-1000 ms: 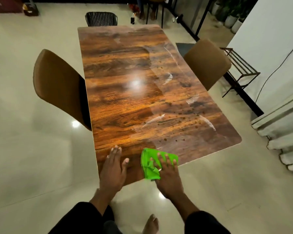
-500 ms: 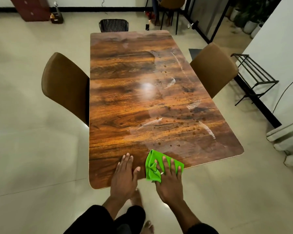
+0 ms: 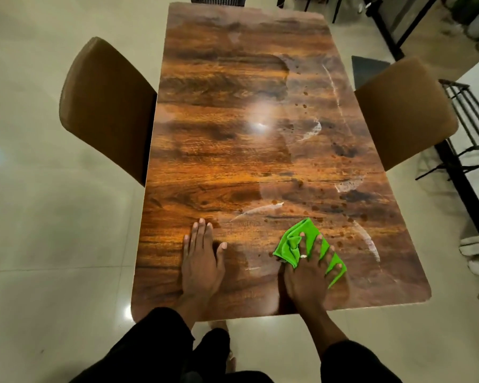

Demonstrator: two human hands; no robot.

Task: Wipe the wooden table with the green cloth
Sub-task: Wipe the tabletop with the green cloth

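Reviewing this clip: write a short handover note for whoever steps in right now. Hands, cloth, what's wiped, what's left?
Left hand: flat on the table, empty, bracing near the close edge.
Right hand: fingers spread, pressing the green cloth onto the near right part of the table.
Done: the left half looks clean and glossy.
Left: dark spots and whitish smears cover the right half, from beside the cloth up to the far end. Work the cloth forward and rightward over them.

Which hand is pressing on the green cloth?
The right hand, fingers spread on the cloth. The left hand lies flat on bare table.
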